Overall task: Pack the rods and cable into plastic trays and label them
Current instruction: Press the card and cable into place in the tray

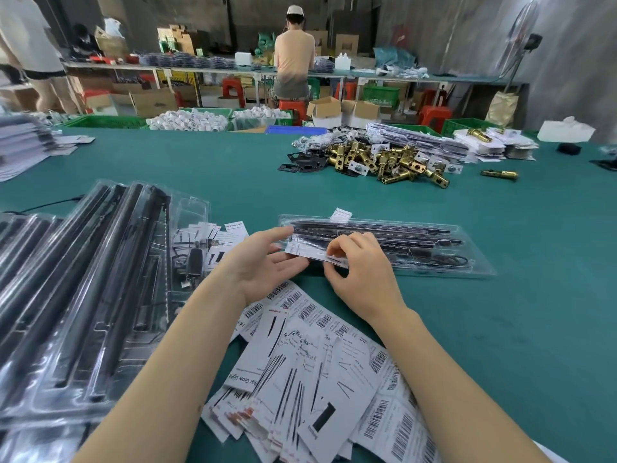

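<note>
At six o'clock a loose heap of white printed label cards with barcodes (320,372) covers the green counter (521,295). At nine o'clock lies a stack of clear plastic trays holding long black rods (83,289). Just beyond the heap, at twelve o'clock, the left hand (263,259) lies with palm up and fingers straight under a white label card (315,254), while the right hand (360,265) has its grip pinched on that card's near edge. The card touches the left end of a clear plastic tray (467,267) packed with black rods (384,237) and a coiled black cable (445,261). Farther, at one o'clock, sits a pile of brass latch parts (394,162); bare counter spreads to three o'clock.
</note>
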